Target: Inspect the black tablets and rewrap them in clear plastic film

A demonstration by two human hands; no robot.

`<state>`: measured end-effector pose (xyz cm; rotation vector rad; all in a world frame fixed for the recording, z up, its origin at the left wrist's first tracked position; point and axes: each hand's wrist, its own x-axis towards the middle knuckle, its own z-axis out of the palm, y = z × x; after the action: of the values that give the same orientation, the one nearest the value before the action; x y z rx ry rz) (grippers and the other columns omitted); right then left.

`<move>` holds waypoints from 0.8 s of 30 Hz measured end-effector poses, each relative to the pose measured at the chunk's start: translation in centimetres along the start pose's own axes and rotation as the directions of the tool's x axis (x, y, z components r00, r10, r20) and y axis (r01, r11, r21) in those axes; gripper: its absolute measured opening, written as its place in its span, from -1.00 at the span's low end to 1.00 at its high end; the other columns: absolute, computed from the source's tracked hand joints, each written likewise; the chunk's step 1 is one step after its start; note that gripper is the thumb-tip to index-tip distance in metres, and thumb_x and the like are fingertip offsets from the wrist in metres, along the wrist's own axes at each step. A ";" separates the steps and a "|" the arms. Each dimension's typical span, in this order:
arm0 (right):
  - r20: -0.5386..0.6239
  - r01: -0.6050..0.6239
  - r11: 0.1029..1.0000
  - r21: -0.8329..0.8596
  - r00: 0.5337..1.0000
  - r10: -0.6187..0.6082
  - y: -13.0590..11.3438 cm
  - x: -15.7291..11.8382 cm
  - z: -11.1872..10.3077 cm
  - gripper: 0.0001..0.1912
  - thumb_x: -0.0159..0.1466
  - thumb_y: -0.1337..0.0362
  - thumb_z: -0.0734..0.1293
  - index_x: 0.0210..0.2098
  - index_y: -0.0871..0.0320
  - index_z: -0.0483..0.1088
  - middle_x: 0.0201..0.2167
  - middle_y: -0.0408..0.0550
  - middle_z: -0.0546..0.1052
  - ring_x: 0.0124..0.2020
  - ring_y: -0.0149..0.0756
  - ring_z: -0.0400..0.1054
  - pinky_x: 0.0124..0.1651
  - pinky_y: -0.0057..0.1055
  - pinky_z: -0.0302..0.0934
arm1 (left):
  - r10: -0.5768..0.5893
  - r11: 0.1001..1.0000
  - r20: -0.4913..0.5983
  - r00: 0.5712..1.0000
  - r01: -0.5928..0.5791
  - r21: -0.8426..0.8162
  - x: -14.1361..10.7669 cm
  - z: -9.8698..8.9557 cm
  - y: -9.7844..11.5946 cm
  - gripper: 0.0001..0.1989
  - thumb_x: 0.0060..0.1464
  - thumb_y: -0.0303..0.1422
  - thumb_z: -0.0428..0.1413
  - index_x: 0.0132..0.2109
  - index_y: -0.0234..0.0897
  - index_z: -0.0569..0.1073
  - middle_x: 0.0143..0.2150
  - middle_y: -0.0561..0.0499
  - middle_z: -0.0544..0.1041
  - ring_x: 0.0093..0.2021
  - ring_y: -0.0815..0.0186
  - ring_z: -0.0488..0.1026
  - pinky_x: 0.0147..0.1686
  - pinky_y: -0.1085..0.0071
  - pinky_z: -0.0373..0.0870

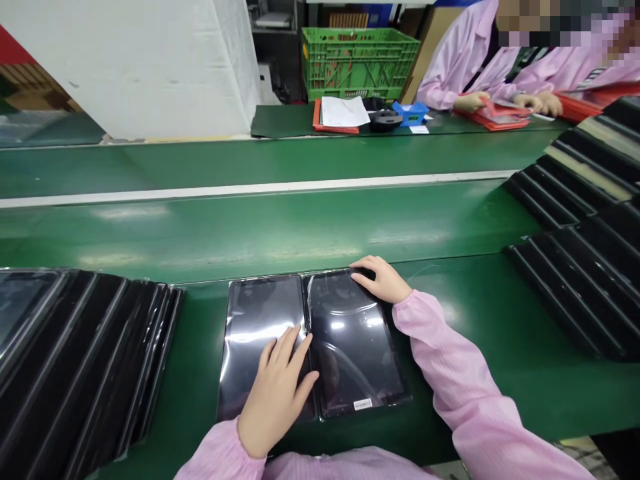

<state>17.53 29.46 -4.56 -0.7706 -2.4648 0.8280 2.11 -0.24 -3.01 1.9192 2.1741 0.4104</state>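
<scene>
Two dark flat screen panels in clear film lie side by side on the green bench. My left hand (276, 390), fingers spread, is over the right part of the left panel (260, 307), with its fingertips near the seam between the two. Thumb and fingers of my right hand (383, 279) pinch the top right corner of the right panel (355, 347). A small white label (363, 404) shows at that panel's bottom edge. Whether my left palm presses on the film cannot be made out.
Overlapping rows of similar dark panels lie left (100, 333) and right (580, 267). Beyond the green channel (250, 227) are a white paper (345, 111), a blue box (411, 114) and a green crate (357, 63). People in pink sleeves handle red folders (500, 119) at the far right.
</scene>
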 end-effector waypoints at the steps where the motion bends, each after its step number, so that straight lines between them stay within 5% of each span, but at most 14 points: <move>1: 0.012 0.015 1.000 -0.004 1.000 -0.015 0.1 0.0 0.2 -0.78 0.27 0.13 0.36 -0.17 0.08 0.55 -0.21 0.02 0.59 -0.12 -0.06 0.43 0.06 -0.04 0.28 | -0.005 1.000 0.017 1.000 0.005 -0.019 0.5 0.4 0.1 -0.50 0.34 -0.24 -0.06 0.36 -0.21 0.16 0.38 -0.21 0.28 0.38 0.02 0.21 0.25 -0.07 0.27; 4: -0.004 0.030 0.999 -0.017 1.000 -0.030 0.3 -0.5 0.4 -0.79 0.30 0.13 0.35 -0.16 0.08 0.53 -0.19 0.04 0.58 -0.11 -0.04 0.41 0.05 -0.03 0.28 | -0.050 0.998 0.050 0.998 0.052 -0.039 1.7 0.5 0.2 -0.36 0.31 -0.11 -0.03 0.40 -0.29 0.06 0.40 -0.28 0.23 0.40 -0.04 0.18 0.29 -0.16 0.20; 8: -0.073 0.011 1.000 -0.017 0.997 -0.012 0.7 -1.8 0.7 -0.79 0.33 0.15 0.32 -0.12 0.07 0.51 -0.16 0.06 0.57 -0.07 -0.01 0.40 0.08 0.02 0.25 | -0.070 0.997 0.104 0.992 0.071 -0.008 3.6 -1.4 0.4 -0.35 0.22 -0.18 0.10 0.36 -0.30 0.17 0.37 -0.28 0.29 0.33 -0.10 0.27 0.20 -0.12 0.33; 13: -0.169 -0.019 0.999 0.026 0.985 0.023 1.4 -3.2 1.2 -0.70 0.35 0.14 0.30 0.03 0.06 0.45 -0.04 0.09 0.55 0.03 0.01 0.39 0.12 0.05 0.24 | -0.167 0.986 0.167 0.972 0.164 0.030 9.4 -3.4 0.0 -0.43 0.25 -0.23 0.08 0.33 -0.35 0.24 0.03 -0.23 0.53 -0.02 -0.01 0.52 -0.08 0.10 0.50; 18: -0.193 -0.010 0.999 0.045 0.981 0.019 1.4 -3.5 1.2 -0.70 0.31 0.14 0.35 0.00 0.08 0.45 -0.05 0.08 0.56 0.01 -0.01 0.41 0.09 0.01 0.29 | -0.134 0.987 0.016 0.991 0.135 -0.088 13.5 -1.4 -1.6 -0.55 0.21 -0.25 0.15 0.19 -0.31 0.41 0.03 -0.18 0.47 0.04 0.05 0.44 0.03 0.16 0.45; 24: -0.203 -0.002 0.998 0.064 0.979 0.015 0.9 -3.0 0.8 -0.78 0.24 0.19 0.40 -0.12 0.06 0.49 -0.07 0.08 0.56 0.02 -0.01 0.41 0.11 0.04 0.28 | -0.170 0.976 -0.016 0.985 0.166 -0.144 12.9 -0.4 -2.8 -0.51 0.16 -0.19 0.17 0.19 -0.25 0.43 0.08 -0.21 0.43 0.12 -0.05 0.36 0.13 -0.05 0.33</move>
<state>19.68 27.87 -6.40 -0.8019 -2.2459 0.7858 -2.32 12.22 -3.31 1.6507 2.2373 0.5490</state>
